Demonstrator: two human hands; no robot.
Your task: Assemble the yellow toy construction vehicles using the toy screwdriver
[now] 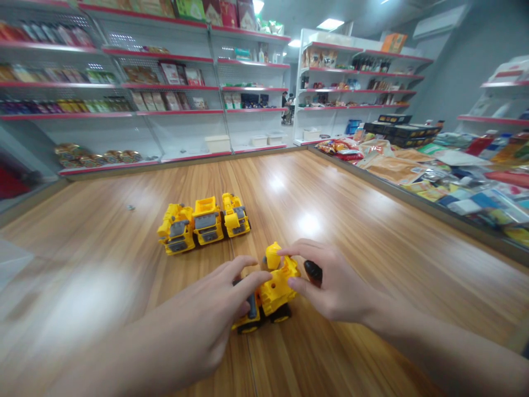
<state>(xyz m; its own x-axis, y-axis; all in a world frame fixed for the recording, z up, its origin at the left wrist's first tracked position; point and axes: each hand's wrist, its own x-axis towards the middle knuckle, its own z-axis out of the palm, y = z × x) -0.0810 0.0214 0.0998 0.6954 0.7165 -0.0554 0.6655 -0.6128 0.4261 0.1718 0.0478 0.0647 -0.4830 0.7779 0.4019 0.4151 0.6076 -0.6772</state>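
A yellow toy construction truck (270, 295) with black wheels stands on the wooden table (372, 231) right in front of me. My left hand (206, 320) grips its rear, fingers wrapped over the top and side. From the other side, my right hand (330, 286) pinches its front part between thumb and fingers. A small black piece (313, 272) shows at the right hand's fingers. Behind, three more yellow toy trucks (204, 223) stand side by side in a row, untouched.
A small dark bit (131, 208) lies on the table at the left. Packaged goods (433, 171) cover a display along the right edge. Store shelves (165, 99) with red-edged boards line the back wall.
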